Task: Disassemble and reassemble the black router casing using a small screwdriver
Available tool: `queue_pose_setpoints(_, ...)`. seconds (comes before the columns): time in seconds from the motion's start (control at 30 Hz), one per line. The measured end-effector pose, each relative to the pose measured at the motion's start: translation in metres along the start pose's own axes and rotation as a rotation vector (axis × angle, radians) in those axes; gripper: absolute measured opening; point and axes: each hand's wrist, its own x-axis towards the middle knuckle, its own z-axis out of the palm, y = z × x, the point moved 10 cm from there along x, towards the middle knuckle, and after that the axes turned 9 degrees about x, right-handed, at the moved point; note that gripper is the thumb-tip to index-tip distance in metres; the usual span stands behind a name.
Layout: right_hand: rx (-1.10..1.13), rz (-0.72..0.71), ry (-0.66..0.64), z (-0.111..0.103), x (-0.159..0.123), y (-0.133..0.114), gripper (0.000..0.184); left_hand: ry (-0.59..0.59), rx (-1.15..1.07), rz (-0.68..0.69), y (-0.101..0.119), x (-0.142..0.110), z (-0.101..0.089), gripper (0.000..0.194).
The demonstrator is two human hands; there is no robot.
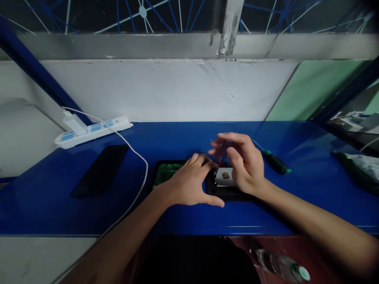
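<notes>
My left hand (191, 180) lies palm down with its thumb stretched out to the right. Its fingers reach over the gap between a dark tray-like part with a green circuit board (168, 169) and a black device housing (229, 194). Inside the housing sits a silvery plate (224, 180) with a small brownish square on it. Above this housing, my right hand (245, 163) is curled around a screwdriver with a dark purplish handle (224, 150), blurred and partly hidden by the fingers. The tool slants down to the housing's left side, near my left fingertips; its tip is hard to make out.
A green-and-black screwdriver (276, 161) lies to the right on the blue table (186, 219). At left are a dark flat phone-like slab (100, 170), a white power strip (94, 132) and a white cable (145, 165). A crinkled bag (359, 169) lies far right; a bottle (281, 265) is below.
</notes>
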Motion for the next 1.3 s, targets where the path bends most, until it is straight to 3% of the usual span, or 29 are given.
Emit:
queue_pose_setpoints(0.27, 0.009, 0.004, -0.002, -0.003, 0.002, 0.012, 0.033, -0.004, -0.011, -0.001, 0.000, 0.000, 0.000, 0.089)
queue_pose_setpoints(0.43, -0.048, -0.038, -0.021, -0.001, 0.004, 0.007, 0.037, -0.033, -0.018, -0.023, -0.002, 0.001, 0.003, 0.090)
queue_pose_setpoints(0.7, -0.092, -0.163, 0.090, -0.009, 0.004, -0.015, 0.031, -0.014, -0.024, -0.002, -0.001, 0.001, 0.002, 0.091)
queue_pose_setpoints(0.87, 0.039, -0.069, 0.048, -0.003, 0.001, -0.012, 0.030, -0.001, -0.007, 0.003, 0.000, 0.001, 0.000, 0.084)
queue_pose_setpoints(1.07, 0.045, -0.090, 0.012, -0.005, 0.004, -0.007, 0.019, -0.014, -0.020, -0.001, 0.000, 0.002, 0.002, 0.087)
queue_pose_setpoints(1.2, -0.098, -0.144, 0.043, -0.006, 0.005, -0.012, 0.030, -0.035, -0.019, -0.010, 0.000, 0.001, 0.002, 0.091)
queue_pose_setpoints(1.3, -0.036, -0.067, 0.049, -0.005, 0.004, -0.008, 0.035, -0.021, -0.033, -0.001, 0.000, 0.000, 0.000, 0.087)
